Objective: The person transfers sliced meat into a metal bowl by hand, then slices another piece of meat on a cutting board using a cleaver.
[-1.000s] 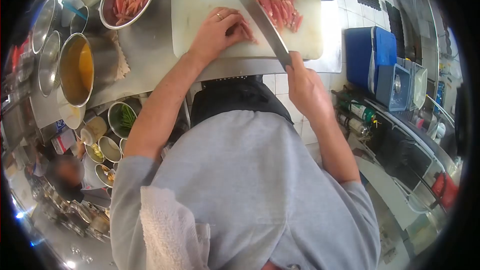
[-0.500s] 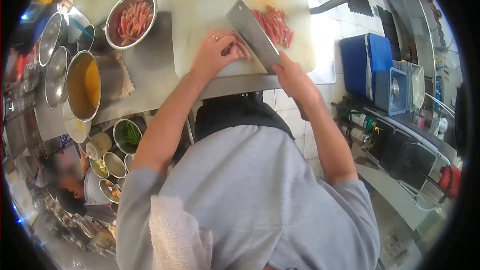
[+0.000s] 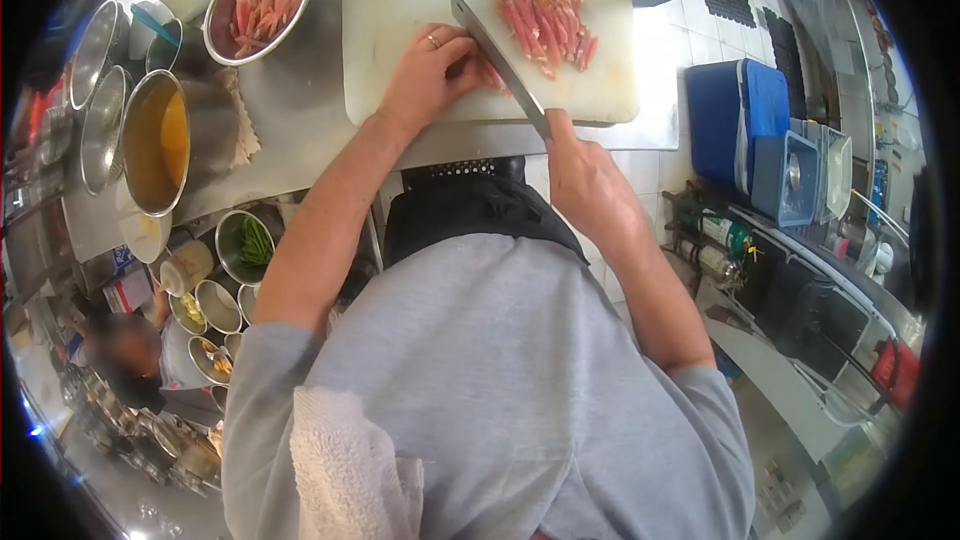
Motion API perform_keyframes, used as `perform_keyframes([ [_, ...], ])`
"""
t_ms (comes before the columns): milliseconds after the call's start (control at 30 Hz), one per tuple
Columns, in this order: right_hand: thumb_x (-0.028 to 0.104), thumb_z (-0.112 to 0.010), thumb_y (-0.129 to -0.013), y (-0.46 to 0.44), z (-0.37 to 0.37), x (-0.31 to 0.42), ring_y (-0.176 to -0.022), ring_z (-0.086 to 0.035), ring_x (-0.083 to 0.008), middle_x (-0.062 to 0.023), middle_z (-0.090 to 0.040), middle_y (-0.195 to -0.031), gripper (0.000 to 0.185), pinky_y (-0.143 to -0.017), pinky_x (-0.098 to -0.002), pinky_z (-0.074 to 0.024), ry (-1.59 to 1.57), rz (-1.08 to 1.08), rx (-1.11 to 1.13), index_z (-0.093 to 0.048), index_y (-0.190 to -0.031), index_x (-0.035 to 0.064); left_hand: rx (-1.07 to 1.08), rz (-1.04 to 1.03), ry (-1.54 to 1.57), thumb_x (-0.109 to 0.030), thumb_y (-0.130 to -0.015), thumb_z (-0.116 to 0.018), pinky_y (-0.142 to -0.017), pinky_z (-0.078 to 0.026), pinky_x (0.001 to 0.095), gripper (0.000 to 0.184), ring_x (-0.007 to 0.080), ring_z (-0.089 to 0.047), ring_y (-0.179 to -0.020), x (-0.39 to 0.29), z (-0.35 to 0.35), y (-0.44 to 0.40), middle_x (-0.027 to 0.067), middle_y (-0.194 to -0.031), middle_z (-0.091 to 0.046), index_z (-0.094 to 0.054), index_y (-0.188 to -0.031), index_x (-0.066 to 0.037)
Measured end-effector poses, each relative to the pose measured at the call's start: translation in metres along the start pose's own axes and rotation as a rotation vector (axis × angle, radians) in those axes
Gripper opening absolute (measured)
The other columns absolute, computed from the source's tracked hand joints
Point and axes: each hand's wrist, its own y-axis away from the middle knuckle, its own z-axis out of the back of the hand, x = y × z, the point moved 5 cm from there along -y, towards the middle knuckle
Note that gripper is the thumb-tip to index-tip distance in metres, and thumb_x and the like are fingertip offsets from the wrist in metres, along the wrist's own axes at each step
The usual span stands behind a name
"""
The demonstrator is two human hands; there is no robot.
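Observation:
My right hand (image 3: 585,175) grips the handle of a cleaver (image 3: 500,62), its blade slanting up and left over the white cutting board (image 3: 400,0). With curled fingers, my left hand (image 3: 432,75) presses on a small piece of pink meat (image 3: 490,76) just left of the blade. Most of that piece is hidden under the fingers. Several cut meat strips (image 3: 548,28) lie in a pile right of the cleaver, apart from it. More strips fill a steel bowl (image 3: 212,25) left of the board.
A tall steel pot (image 3: 200,140) with orange liquid stands at the left, beside strainers (image 3: 92,55). Below are a bowl of green vegetables (image 3: 245,245) and smaller containers. Another person (image 3: 130,355) is at the lower left. A blue cooler (image 3: 735,125) stands at the right.
The cleaver has moved left and away from the strip pile, and its blade now stands more edge-on. My left hand still presses on the meat piece. The camera view has shifted slightly.

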Motion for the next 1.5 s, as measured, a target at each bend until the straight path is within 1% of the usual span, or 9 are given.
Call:
perform_keyframes([
  [200,-0.008,-0.044,-0.085,0.016,-0.002,0.003,-0.067,-0.06,-0.0525,-0.0321,-0.058,-0.066,0.029,-0.065,-0.0621,-0.0447,0.019,-0.046,0.052,-0.037,-0.112,-0.0033,-0.012,-0.012,0.022,-0.004,-0.077,-0.075,-0.087,-0.054,0.0382,0.024,0.0297,-0.063,-0.101,0.003,0.0,0.001,0.0084,-0.105,-0.069,-0.068,-0.1,-0.004],
  [400,-0.005,-0.047,-0.086,-0.024,-0.021,-0.004,-0.07,-0.06,-0.0529,-0.0338,-0.058,-0.068,0.028,-0.066,-0.0623,-0.0448,0.008,0.064,-0.088,-0.038,-0.112,-0.004,0.047,0.027,0.017,-0.004,-0.076,-0.074,-0.089,-0.054,0.0394,0.023,0.0309,-0.062,-0.103,0.004,-0.001,0.0,0.0096,-0.108,-0.068,-0.068,-0.098,-0.004],
  [500,-0.006,-0.047,-0.085,0.011,-0.008,-0.007,-0.074,-0.06,-0.0526,-0.0349,-0.059,-0.073,0.036,-0.068,-0.0612,-0.0453,0.02,-0.129,0.108,-0.038,-0.12,-0.0078,0.072,0.083,0.071,-0.005,-0.076,-0.074,-0.089,-0.053,0.0406,0.023,0.0314,-0.062,-0.103,0.003,-0.001,-0.001,0.01,-0.106,-0.068,-0.067,-0.097,-0.005],
  [633,-0.006,-0.047,-0.085,-0.05,-0.03,-0.011,-0.08,-0.062,-0.0549,-0.0383,-0.061,-0.079,0.031,-0.072,-0.0638,-0.0443,-0.025,0.039,-0.025,-0.04,-0.114,-0.0048,0.024,0.051,0.083,-0.007,-0.076,-0.073,-0.09,-0.053,0.0408,0.021,0.0311,-0.061,-0.103,0.004,-0.003,-0.001,0.0098,-0.105,-0.067,-0.067,-0.096,-0.005],
  [733,-0.007,-0.047,-0.084,-0.079,-0.028,-0.001,-0.082,-0.062,-0.0551,-0.0385,-0.061,-0.08,0.032,-0.073,-0.0633,-0.0447,-0.021,-0.014,-0.038,-0.04,-0.116,-0.0042,0.024,0.069,0.082,-0.007,-0.076,-0.073,-0.09,-0.052,0.0407,0.019,0.031,-0.061,-0.102,0.003,0.0,0.001,0.0088,-0.104,-0.067,-0.067,-0.094,-0.006],
  [933,0.006,-0.053,-0.095,-0.005,-0.011,-0.048,-0.082,-0.06,-0.0556,-0.0367,-0.062,-0.082,0.027,-0.071,-0.0625,-0.0443,-0.019,-0.145,-0.029,-0.044,-0.12,-0.0005,-0.056,-0.051,-0.056,-0.007,-0.075,-0.073,-0.088,-0.052,0.0403,0.019,0.0299,-0.06,-0.1,-0.005,0.006,0.003,0.0073,-0.102,-0.067,-0.066,-0.093,-0.006],
  [1000,0.012,-0.056,-0.097,-0.014,0.002,-0.056,-0.08,-0.06,-0.0546,-0.0345,-0.061,-0.078,0.024,-0.069,-0.0626,-0.0428,-0.03,0.106,-0.223,-0.047,-0.117,0.0006,-0.058,-0.078,-0.078,-0.007,-0.076,-0.073,-0.088,-0.052,0.04,0.019,0.0294,-0.06,-0.1,-0.006,0.006,0.002,0.0074,-0.101,-0.067,-0.066,-0.093,-0.006],
  [1133,0.011,-0.053,-0.099,-0.033,0.018,-0.036,-0.077,-0.059,-0.0536,-0.0327,-0.061,-0.074,0.02,-0.066,-0.0619,-0.0411,-0.006,0.026,-0.222,-0.048,-0.115,0.0006,-0.059,-0.054,-0.005,-0.004,-0.077,-0.073,-0.087,-0.053,0.0395,0.018,0.0296,-0.061,-0.098,-0.005,0.006,0.0,0.0081,-0.101,-0.068,-0.066,-0.093,-0.005],
  [1500,0.003,-0.046,-0.098,0.008,0.004,0.002,-0.072,-0.06,-0.053,-0.0311,-0.06,-0.07,0.015,-0.065,-0.0623,-0.044,0.006,-0.054,0.026,-0.04,-0.11,-0.0003,-0.029,0.015,0.0,-0.002,-0.075,-0.076,-0.083,-0.055,0.039,0.022,0.0297,-0.064,-0.096,0.0,0.004,0.003,0.0085,-0.103,-0.069,-0.068,-0.096,-0.004],
])
